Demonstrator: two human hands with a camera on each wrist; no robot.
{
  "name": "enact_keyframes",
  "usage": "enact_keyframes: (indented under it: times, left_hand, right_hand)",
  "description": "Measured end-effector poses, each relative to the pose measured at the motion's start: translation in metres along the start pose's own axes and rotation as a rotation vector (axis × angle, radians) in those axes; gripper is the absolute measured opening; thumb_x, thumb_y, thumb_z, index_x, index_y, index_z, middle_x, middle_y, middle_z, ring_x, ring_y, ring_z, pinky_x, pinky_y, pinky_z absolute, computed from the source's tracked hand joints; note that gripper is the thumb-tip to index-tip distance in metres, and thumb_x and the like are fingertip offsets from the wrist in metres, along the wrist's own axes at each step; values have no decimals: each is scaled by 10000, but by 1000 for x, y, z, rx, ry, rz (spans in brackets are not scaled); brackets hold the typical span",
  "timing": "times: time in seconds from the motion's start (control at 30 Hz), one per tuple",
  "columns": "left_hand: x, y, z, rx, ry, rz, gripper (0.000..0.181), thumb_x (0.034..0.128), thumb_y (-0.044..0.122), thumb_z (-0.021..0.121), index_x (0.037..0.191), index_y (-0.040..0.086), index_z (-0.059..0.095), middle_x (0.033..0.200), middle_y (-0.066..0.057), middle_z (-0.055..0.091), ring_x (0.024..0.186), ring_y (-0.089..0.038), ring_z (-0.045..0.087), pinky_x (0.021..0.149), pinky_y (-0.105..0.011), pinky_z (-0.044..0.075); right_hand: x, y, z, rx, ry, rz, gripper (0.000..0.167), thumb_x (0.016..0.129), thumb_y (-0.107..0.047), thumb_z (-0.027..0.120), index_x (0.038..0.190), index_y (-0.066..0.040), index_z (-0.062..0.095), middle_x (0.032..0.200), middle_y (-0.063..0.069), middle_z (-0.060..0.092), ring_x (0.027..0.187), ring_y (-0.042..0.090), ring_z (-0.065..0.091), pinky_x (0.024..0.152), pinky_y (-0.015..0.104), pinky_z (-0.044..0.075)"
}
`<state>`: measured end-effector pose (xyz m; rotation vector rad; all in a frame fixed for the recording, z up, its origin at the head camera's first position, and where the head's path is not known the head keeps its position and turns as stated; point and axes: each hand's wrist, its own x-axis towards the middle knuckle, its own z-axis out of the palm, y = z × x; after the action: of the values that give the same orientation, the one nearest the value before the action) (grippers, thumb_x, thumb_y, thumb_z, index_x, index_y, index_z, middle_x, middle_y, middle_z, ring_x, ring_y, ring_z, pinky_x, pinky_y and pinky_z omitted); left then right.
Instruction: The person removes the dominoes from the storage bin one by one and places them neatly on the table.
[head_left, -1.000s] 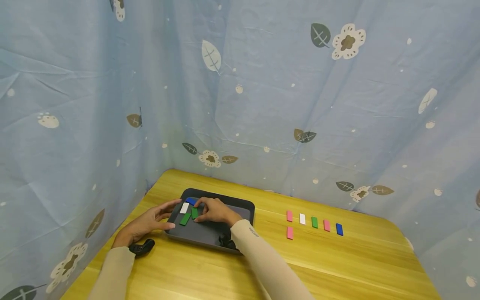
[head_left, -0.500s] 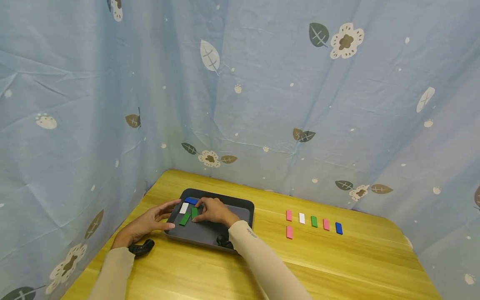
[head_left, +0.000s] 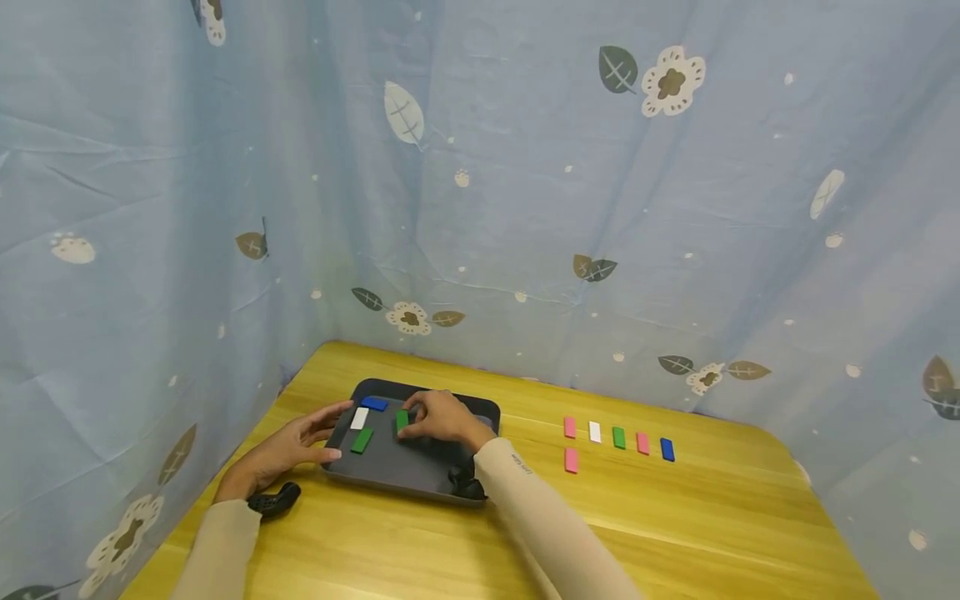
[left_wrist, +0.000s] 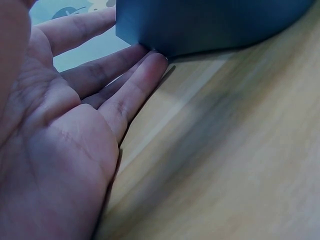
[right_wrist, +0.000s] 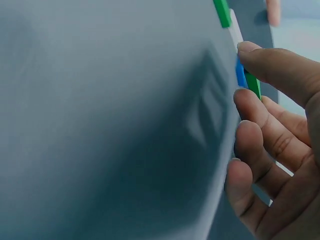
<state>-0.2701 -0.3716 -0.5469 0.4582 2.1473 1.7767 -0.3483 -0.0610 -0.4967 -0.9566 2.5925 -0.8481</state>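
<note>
The dark grey tray (head_left: 397, 467) is the container here, and four flat blocks are inside its walls. A blue block (head_left: 374, 404) lies at the far left corner of the tray, with its length along the far wall. Just beside it, near the left wall of the tray, there is a white block (head_left: 360, 418). A loose green block (head_left: 362, 440) lies nearer to the person than the white one, a little tilted against the tray's sides. The held green block (head_left: 402, 422) is over the tray's floor, to the right of these three; I cannot tell if it touches the floor.

The right hand (head_left: 444, 417) reaches over the tray and pinches this block between the thumb and a fingertip. The left hand (head_left: 288, 446) is at the left end of the tray, the thumb well apart from the extended fingers; the left wrist view shows fingertips touching the tray's outer wall.

The tray stands on a yellow wood-grain table (head_left: 390, 542). To the right of the tray, apart from it, a row of blocks (head_left: 618, 437) goes pink, white, green, pink, blue. One more pink block (head_left: 572, 460) lies on the near side of the row's first pink one. Behind the tray and to its left hangs a light blue curtain (head_left: 525, 125) with printed leaves and flowers.
</note>
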Motion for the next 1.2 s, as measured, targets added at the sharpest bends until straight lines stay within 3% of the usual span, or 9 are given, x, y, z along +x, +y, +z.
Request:
enact_keyframes:
  times: [0.23,0.53,0.87,1.2]
  left_hand:
    - [0,-1,-2,19,-3,16,813,993,116,699,1654,217,237,1701,-138,100,1499,-503,171,1070,-561,428]
    - [2,-5,-2,22,-19,29,812,996,98,689,1656,194,227,1700,-156,94,1492,-518,170,1052,-533,447]
    - [2,-2,-2,36,-9,22,820,991,104,697,1657,190,227,1695,-168,109,1489,-526,168,1077,-621,395]
    - [3,-3,-3,22,-25,8,802,1011,100,667,1660,171,202,1698,-171,67,1486,-538,146,1053,-551,439]
  right_hand:
    - [-20,9,-26,-12,23,-17,472,913,-349,808,1307,-119,684,795,-107,667,686,58,635,717,238,530]
    - [-53,27,-49,-31,129,-36,501,903,-341,820,1322,-114,668,785,-93,650,687,65,615,719,261,526]
    - [-90,50,-71,-20,205,3,485,903,-324,821,1319,-128,668,788,-63,651,681,100,601,663,294,503]
    - [-123,74,-82,-34,251,49,466,923,-314,802,1330,-140,655,806,-76,647,655,115,591,625,303,500]
